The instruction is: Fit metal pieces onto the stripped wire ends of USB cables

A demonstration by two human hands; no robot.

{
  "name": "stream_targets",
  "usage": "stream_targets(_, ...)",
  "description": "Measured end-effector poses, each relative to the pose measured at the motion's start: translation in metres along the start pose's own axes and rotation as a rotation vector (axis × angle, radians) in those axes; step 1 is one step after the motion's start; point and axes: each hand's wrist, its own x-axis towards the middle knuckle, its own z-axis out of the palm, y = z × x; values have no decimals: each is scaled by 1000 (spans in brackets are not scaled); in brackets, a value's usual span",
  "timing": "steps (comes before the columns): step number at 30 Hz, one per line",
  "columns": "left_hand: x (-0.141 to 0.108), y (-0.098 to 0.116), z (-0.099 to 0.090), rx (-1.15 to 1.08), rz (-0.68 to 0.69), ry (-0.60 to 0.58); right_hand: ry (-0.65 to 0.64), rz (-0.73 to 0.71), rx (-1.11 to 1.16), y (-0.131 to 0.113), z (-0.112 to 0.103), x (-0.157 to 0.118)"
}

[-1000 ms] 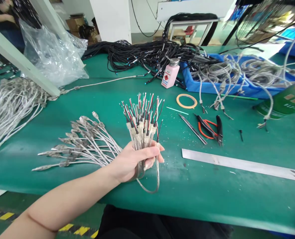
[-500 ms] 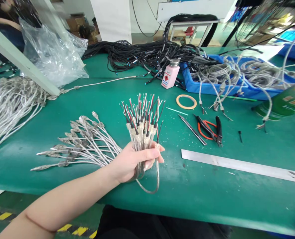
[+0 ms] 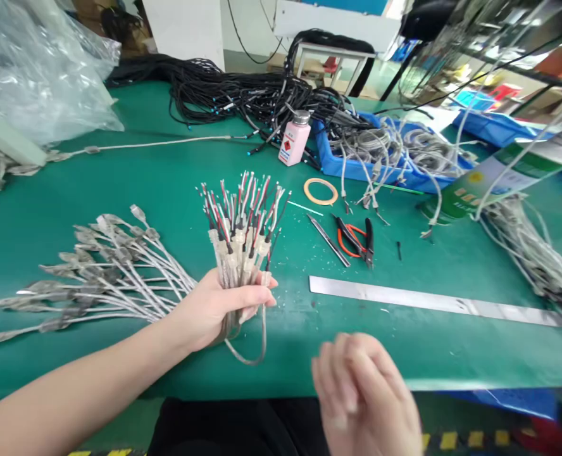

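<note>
My left hand (image 3: 228, 304) is wrapped round a bundle of clear grey cables (image 3: 240, 253), whose stripped red, white and black wire ends fan upward. One cable loops down below the fist. The bundle's other ends, with grey plugs (image 3: 112, 253), spread over the table to the left. My right hand (image 3: 361, 386), blurred, is at the table's front edge with its fingers curled; whether anything is inside them is hidden.
On the green table (image 3: 167, 158) are a steel ruler (image 3: 404, 297), cutters (image 3: 357, 237), a knife (image 3: 328, 239), a tape ring (image 3: 320, 191), a pink bottle (image 3: 294, 139), a blue tray (image 3: 338, 164) of cables and a green can (image 3: 490, 183).
My right hand has come into view at the lower right. The view has turned to the right, so the table's things appear further left. My left hand still holds the bundle.
</note>
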Motion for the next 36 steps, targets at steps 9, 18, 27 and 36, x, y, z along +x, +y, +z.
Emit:
stream_targets(9,-6,6,5,18,-26,85,-13,191,90,22,13,15)
stream_targets(18,-5,3,2,64,-8,19,-26,191,32,20,16,20)
stream_targets(27,-9,5,3,82,1,-20,-71,-1,-264,0,25,66)
stream_targets(36,-7,4,0,47,-19,-15,-314,123,-398,-3,44,119)
